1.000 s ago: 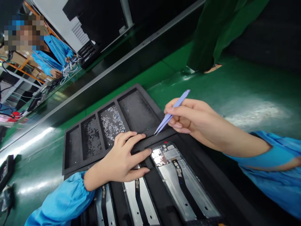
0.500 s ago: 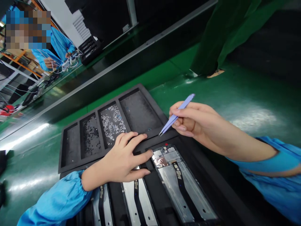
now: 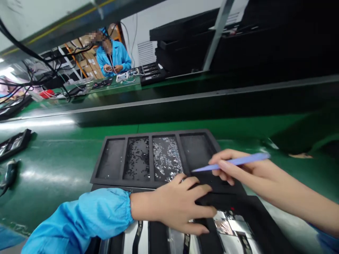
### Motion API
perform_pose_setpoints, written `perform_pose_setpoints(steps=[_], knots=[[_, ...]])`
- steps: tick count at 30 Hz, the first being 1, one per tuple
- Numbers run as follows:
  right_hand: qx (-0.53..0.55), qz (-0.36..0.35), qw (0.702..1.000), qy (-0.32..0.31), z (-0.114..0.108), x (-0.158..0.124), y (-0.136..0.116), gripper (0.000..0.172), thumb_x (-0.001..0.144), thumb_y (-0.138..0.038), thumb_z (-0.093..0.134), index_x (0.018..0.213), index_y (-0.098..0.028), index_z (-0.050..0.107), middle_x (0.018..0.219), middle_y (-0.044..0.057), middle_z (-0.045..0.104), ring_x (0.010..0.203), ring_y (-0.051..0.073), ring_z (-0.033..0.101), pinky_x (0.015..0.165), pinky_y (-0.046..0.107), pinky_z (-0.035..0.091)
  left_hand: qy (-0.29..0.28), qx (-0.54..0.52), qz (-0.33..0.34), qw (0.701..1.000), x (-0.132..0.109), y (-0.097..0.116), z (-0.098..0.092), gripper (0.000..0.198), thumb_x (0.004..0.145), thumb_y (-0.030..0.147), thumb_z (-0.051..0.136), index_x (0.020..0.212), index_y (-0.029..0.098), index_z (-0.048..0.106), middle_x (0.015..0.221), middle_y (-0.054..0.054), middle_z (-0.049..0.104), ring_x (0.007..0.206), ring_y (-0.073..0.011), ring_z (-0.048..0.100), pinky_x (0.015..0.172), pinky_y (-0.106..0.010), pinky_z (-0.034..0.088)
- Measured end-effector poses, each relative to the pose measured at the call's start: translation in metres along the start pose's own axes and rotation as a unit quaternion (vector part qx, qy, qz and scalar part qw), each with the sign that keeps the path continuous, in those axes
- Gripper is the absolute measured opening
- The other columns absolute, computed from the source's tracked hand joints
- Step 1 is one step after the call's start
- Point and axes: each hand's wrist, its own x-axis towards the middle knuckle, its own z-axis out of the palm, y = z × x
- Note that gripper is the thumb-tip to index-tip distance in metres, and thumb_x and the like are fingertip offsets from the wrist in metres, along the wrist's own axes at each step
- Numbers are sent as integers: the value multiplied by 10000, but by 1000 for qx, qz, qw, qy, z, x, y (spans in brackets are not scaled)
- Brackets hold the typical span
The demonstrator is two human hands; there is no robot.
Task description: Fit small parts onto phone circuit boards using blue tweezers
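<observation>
My left hand (image 3: 174,204) lies flat with fingers spread on the black foam holder (image 3: 251,215), over the tops of the phone frames (image 3: 227,229) set in it. My right hand (image 3: 238,171) pinches lilac tweezers (image 3: 230,163); their tip points left, just over the right end of the black parts tray (image 3: 106,180). That tray has several compartments: one holds small dark parts (image 3: 137,158), the one beside it small silvery parts (image 3: 165,157), and the outer ones look nearly bare.
The green bench top (image 3: 53,162) runs left and right. A black tray (image 3: 13,143) and a dark tool (image 3: 9,173) lie at the far left. A raised black rail (image 3: 185,106) crosses behind. A person in a blue coat (image 3: 113,58) works at a far bench.
The view has swung up and levelled, so the tray now sits square. My right hand with the tweezers has turned to point left over the tray. My left hand stays on the holder.
</observation>
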Motion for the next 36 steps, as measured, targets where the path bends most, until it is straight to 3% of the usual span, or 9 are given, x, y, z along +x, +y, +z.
perform_pose_setpoints(steps=[3, 5, 8, 11, 15, 28, 36], knots=[[-43, -50, 998, 10, 26, 49, -30, 474, 953, -663, 558, 901, -205, 669, 780, 32, 643, 624, 155, 565, 601, 303, 467, 19, 22, 12, 999, -3, 0, 1, 483, 1034, 554, 400, 1290, 204, 613, 1452, -164, 485, 1174, -324, 531, 900, -443, 433], [-48, -88, 995, 27, 48, 85, -35, 475, 949, -657, 573, 858, -197, 649, 760, 24, 636, 634, 149, 572, 606, 290, 456, 32, 26, 15, 999, -6, 0, 1, 488, 1049, 534, 370, 1328, 203, 597, 1449, -164, 493, 1165, -305, 542, 883, -419, 427], [-25, -101, 993, 56, 78, 129, -20, 511, 986, -681, 465, 911, -195, 606, 715, 13, 619, 604, 149, 580, 590, 286, 464, 53, 17, 13, 998, -9, 1, 1, 505, 1071, 513, 329, 1401, 214, 566, 1447, -153, 503, 1149, -277, 552, 868, -389, 414], [-14, -94, 993, 70, 93, 153, 3, 541, 999, -705, 381, 938, -202, 569, 709, 12, 622, 577, 146, 581, 564, 280, 463, 61, 19, 15, 998, -10, 0, 1, 538, 1073, 521, 342, 1447, 190, 543, 1440, -148, 513, 1130, -263, 553, 860, -378, 410], [-17, -89, 993, 77, 93, 156, 15, 518, 1005, -684, 397, 917, -207, 576, 681, 2, 613, 557, 139, 559, 566, 279, 448, 58, 37, 16, 998, -8, -2, 1, 585, 1060, 549, 361, 1445, 150, 547, 1446, -155, 512, 1140, -269, 549, 881, -387, 419], [-68, -110, 991, 41, 90, 154, 7, 333, 1034, -478, 433, 855, -221, 547, 681, 3, 631, 624, 160, 588, 642, 304, 435, 49, 51, 5, 997, -5, -3, -4, 591, 1059, 554, 375, 1443, 142, 556, 1461, -151, 505, 1160, -275, 543, 900, -373, 422], [-22, -100, 994, 36, 91, 155, 9, 356, 1010, -526, 497, 880, -206, 582, 673, -4, 626, 575, 137, 554, 592, 288, 429, 46, 32, -1, 998, -4, -2, -3, 576, 1064, 525, 360, 1440, 133, 551, 1472, -150, 494, 1184, -284, 537, 914, -388, 422]])
